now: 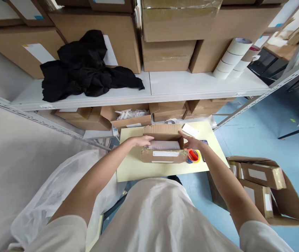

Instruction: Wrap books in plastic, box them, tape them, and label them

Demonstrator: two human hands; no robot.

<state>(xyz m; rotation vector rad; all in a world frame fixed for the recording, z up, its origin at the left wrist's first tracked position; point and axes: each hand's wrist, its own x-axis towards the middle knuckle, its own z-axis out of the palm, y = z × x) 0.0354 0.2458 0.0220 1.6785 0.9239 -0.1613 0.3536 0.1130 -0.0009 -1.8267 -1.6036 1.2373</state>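
A small cardboard box [146, 155] sits on the pale yellow tabletop [128, 171] with its lid flap [162, 129] raised at the back. Something whitish, like a wrapped package [164, 145], lies inside it. My left hand [142, 140] grips the box's left wall, its fingers reaching over the edge. On the opposite side, my right hand [190, 141] holds the right wall, with a fingertip near the flap's corner. Rolls of coloured tape [192, 156], red, yellow and blue, lie right of the box. A phone [204, 142] is partly hidden by my right forearm.
A white card or small box [190, 130] lies at the table's back. Above is a shelf [170, 84] with cartons, black cloth [86, 66] and stacked tape rolls [230, 59]. On the floor at right stands a large open carton [293, 199] holding boxes; at left, a plastic bag [60, 185].
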